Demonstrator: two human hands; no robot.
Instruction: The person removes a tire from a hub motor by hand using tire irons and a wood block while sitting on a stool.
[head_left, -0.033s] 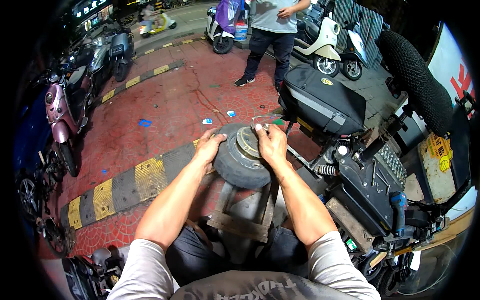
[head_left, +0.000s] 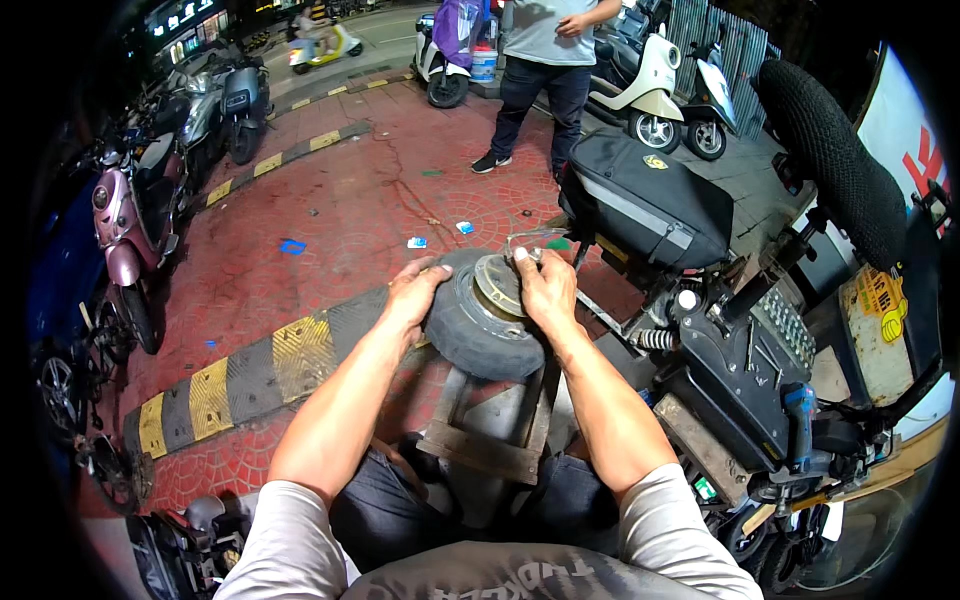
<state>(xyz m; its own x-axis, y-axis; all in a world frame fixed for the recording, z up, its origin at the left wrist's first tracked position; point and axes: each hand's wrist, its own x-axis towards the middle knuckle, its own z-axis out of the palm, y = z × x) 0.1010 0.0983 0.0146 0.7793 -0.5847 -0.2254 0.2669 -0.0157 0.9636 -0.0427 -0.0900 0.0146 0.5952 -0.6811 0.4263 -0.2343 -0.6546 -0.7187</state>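
A small wheel with a dusty black tyre [head_left: 478, 348] is tilted in front of me, above a worn wooden frame [head_left: 478, 458] between my knees. From its middle rises a round metal hub [head_left: 498, 283] with a dull yellowish rim. My left hand [head_left: 412, 292] grips the tyre's left edge, thumb on top and fingers partly hidden behind it. On the other side, my right hand [head_left: 547, 287] is closed at the wheel's right edge beside the hub. Its thumb points up near the hub, and its fingertips are partly hidden.
To the right stands a partly stripped scooter with a black bag [head_left: 648, 200], loose tools and a blue power driver [head_left: 800, 425]. A yellow-black speed bump [head_left: 270, 365] crosses the red paving. A person [head_left: 545, 80] stands ahead; parked scooters line the left, including a pink one [head_left: 125, 215].
The yellow scooter on the far road has moved right. My hands and the wheel have barely shifted.
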